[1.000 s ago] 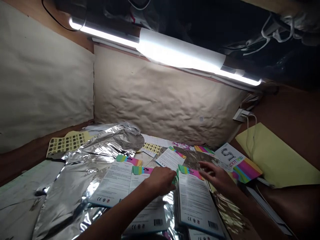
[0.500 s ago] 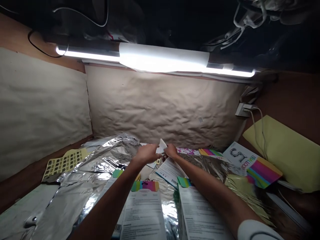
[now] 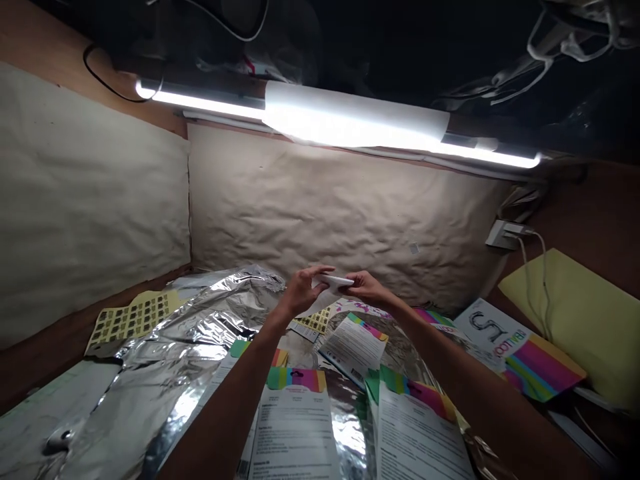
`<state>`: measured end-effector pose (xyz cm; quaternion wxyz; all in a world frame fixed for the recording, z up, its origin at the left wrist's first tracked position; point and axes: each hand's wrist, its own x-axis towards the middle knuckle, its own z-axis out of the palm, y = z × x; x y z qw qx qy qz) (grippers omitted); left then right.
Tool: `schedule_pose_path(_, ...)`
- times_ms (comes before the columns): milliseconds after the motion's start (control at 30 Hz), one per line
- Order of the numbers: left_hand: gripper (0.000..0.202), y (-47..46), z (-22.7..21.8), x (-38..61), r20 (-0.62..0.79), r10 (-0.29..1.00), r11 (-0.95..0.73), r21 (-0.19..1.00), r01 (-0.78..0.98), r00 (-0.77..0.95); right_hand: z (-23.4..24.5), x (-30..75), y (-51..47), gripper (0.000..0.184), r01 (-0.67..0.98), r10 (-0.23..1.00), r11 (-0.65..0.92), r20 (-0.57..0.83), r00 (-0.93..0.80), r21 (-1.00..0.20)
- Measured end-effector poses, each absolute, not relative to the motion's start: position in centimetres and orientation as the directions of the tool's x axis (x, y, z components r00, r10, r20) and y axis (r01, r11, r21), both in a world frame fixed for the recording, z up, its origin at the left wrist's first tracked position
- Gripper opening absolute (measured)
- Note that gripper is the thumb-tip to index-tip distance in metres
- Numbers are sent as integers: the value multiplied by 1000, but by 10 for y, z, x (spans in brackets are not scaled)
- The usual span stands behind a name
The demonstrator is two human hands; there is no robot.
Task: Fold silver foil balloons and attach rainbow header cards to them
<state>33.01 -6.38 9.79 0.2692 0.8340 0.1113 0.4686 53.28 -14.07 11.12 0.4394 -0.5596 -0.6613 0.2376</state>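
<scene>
Both hands hold a folded white sheet of paper (image 3: 332, 288) up in front of the back wall. My left hand (image 3: 303, 291) grips its left side, thumb below and fingers along the top. At its right end, the fingertips of my right hand (image 3: 367, 288) pinch the fold. Below the hands lie a yellow sheet of small dark labels (image 3: 320, 320) and a printed card with a striped top (image 3: 356, 347). Closer in are another printed card (image 3: 296, 420) and a stack of similar cards (image 3: 420, 427), text side up.
Crumpled silver foil (image 3: 190, 347) covers much of the surface. A second label sheet (image 3: 131, 323) lies at the left. On the right are a striped package (image 3: 520, 347), a large yellow sheet (image 3: 580, 320) and a socket with cables (image 3: 506, 235). A lit tube lamp (image 3: 350, 120) hangs above.
My hands have risen with the white paper, which now lies more level between them. The view has shifted, and the printed card below the hands shows more fully.
</scene>
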Motion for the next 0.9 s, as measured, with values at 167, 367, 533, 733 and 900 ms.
schedule_pose_path(167, 17, -60, 92, 333, 686, 534, -786, 618, -8, 494, 119, 515, -157, 47, 719, 822, 364, 567, 51, -592)
schedule_pose_path(367, 25, -63, 91, 333, 671, 565, -794, 601, 96, 480, 126, 491, -168, 17, 929, 645, 356, 746, -165, -102)
schedule_pose_path(533, 39, -64, 89, 335, 624, 613, -773, 602, 202, 484, 121, 491, -166, 11, 952, 584, 305, 786, -204, 20)
schedule_pose_path(733, 33, -60, 78, 342, 534, 678, -710, 652, 265, 505, 117, 499, -171, 9, 923, 487, 344, 873, -18, -173)
schedule_pose_path(900, 91, -61, 71, 348, 510, 768, -637, 675, 372, 388, 123, 487, -184, 6, 797, 600, 414, 790, 124, -440)
